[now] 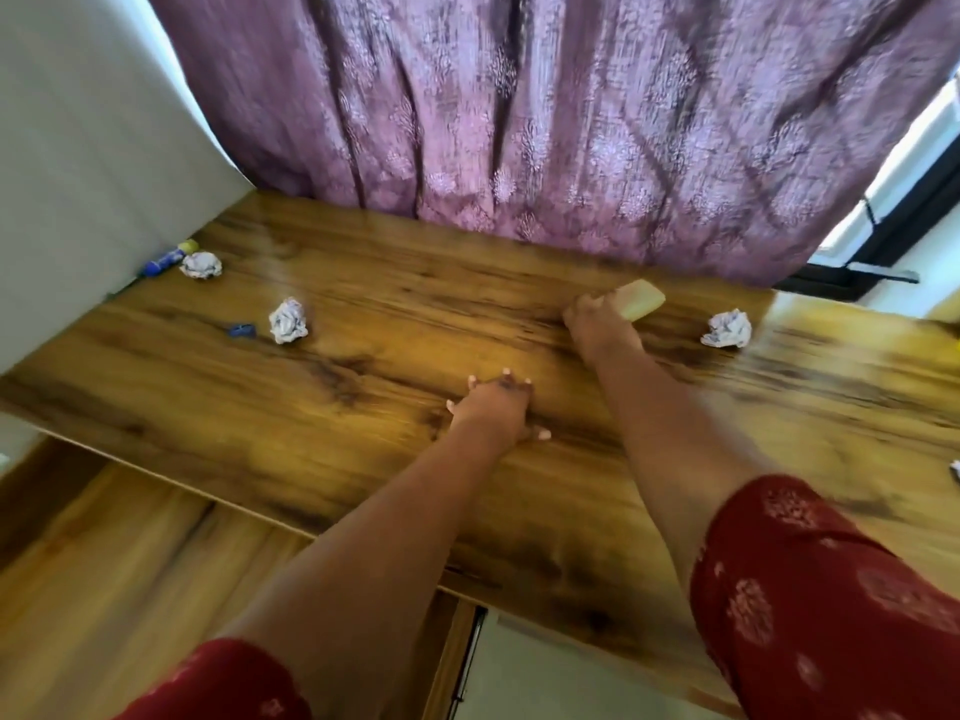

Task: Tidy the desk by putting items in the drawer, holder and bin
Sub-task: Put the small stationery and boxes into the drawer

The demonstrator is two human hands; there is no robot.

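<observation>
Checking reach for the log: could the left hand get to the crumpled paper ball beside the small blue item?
Probably yes: the left hand rests open on the desk, with bare wood between it and that paper ball.

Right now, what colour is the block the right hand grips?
Pale yellow block, clearest in the head view.

One head camera looks forward and steeply down over the desk [363, 324], fairly near; the blurred frame seems tilted.

Bare worktop [363, 314] runs wide between the two crumpled paper balls at the left [288, 320] [201, 265] and the one near the right edge [727, 328]. A curtain [519, 122] hangs along the back edge, a white wall [78, 174] closes the left edge.
</observation>
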